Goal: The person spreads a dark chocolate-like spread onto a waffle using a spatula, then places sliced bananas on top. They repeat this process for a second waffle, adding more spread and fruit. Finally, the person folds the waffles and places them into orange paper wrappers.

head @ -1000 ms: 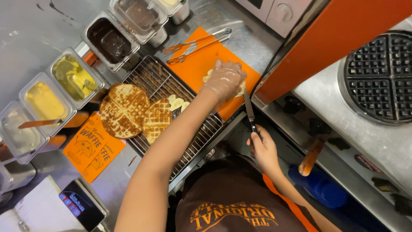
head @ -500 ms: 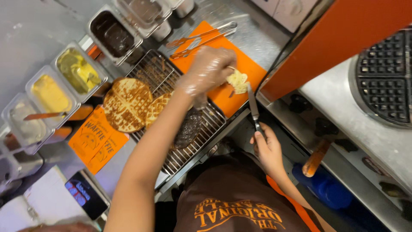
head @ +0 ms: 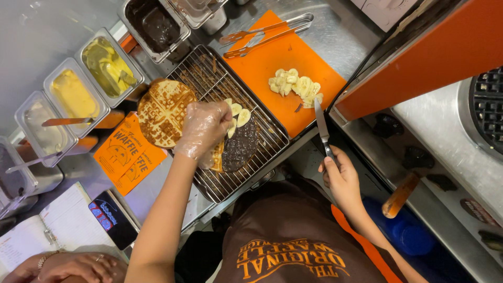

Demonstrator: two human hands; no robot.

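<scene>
My left hand (head: 201,128), in a clear plastic glove, hovers over the wire rack (head: 262,139). Its fingertips rest on banana slices (head: 238,114) lying on a chocolate-covered waffle piece (head: 241,147). A round golden waffle (head: 162,110) sits on the rack just left of this hand. My right hand (head: 340,175) grips a knife (head: 320,123) by the handle, its blade pointing at a pile of banana slices (head: 294,85) on the orange cutting board (head: 262,63).
Metal tongs (head: 267,29) lie at the board's far edge. Sauce tubs (head: 73,94) line the left side, above an orange paper sleeve (head: 123,154). Another person's hands (head: 68,266) rest by a notebook (head: 52,230). A waffle iron (head: 484,110) is at right.
My left hand has come back from the cutting board to the rack, and banana slices now lie on the chocolate waffle. My right hand has kept the knife in place.
</scene>
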